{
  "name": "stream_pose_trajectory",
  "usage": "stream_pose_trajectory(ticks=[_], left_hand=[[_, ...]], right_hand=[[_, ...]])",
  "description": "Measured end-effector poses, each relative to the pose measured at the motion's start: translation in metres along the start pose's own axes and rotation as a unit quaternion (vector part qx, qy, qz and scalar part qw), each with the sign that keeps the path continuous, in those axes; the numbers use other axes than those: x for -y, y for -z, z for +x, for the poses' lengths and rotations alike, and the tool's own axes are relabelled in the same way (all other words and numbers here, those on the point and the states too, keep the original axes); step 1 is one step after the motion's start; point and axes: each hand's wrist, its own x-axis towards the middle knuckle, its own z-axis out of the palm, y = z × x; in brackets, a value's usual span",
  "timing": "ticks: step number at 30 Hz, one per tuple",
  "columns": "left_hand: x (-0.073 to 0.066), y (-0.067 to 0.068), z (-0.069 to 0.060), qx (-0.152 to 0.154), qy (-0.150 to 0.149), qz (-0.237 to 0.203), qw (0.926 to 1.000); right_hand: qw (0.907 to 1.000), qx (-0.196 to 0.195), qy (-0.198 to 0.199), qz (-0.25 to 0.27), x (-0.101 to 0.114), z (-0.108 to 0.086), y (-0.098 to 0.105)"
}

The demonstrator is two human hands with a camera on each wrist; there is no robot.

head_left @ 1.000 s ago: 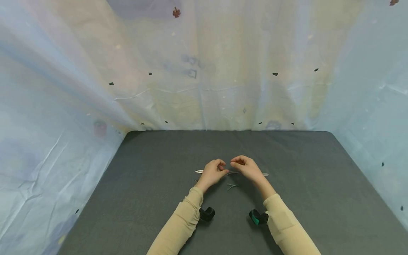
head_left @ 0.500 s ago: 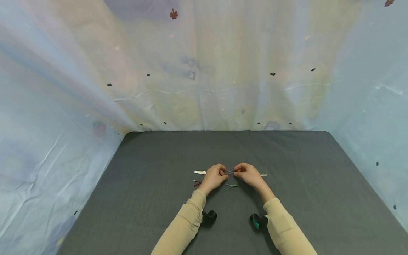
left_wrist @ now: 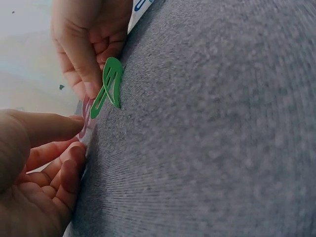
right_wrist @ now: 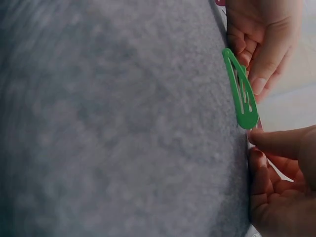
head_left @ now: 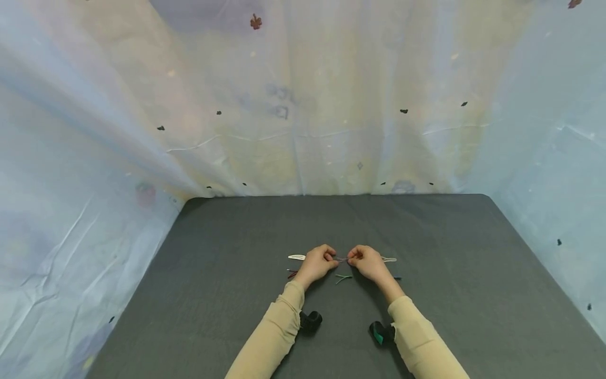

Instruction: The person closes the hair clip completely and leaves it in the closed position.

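Observation:
A pinkish snap hair clip lies between the fingertips of both hands, low over the dark cloth. My left hand pinches its left end, while my right hand pinches its right end. In the left wrist view only a thin strip of the pink clip shows, partly behind a green snap hair clip. That green clip lies nearer to me, its two layers sprung apart, touched by neither hand. The right wrist view shows the green clip close up, beside both hands.
Left of my left hand lie a white hair clip and a dark red one. Past my right hand are a pale clip and a dark bluish one, partly hidden. The grey cloth-covered table meets a patterned curtain.
Both hands have come down slightly from above the pink clip, and their fingertips have taken hold of its ends. Over the last half second they have hardly moved.

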Motion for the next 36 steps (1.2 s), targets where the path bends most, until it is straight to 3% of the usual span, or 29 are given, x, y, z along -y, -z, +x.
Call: stream_pose_trajectory(ticks=[11, 17, 25, 36], left_hand=[[0.0011, 0.0024, -0.0016, 0.013, 0.02, -0.037, 0.999], [0.0026, 0.0029, -0.0011, 0.021, 0.033, -0.077, 0.9962], [0.0016, 0.0028, 0.0034, 0.033, 0.077, -0.167, 0.9824], [0.0013, 0.0016, 0.0043, 0.023, 0.097, -0.216, 0.9713]], right_hand=[[0.9916, 0.029, -0.049, 0.116, 0.001, -0.0003, 0.002], [0.9879, 0.039, -0.061, 0.137, 0.0027, 0.0006, 0.0048], [0.9807, 0.053, -0.061, 0.178, 0.0037, 0.0043, 0.0077], [0.9625, 0.044, -0.093, 0.251, 0.0038, 0.0063, 0.0039]])
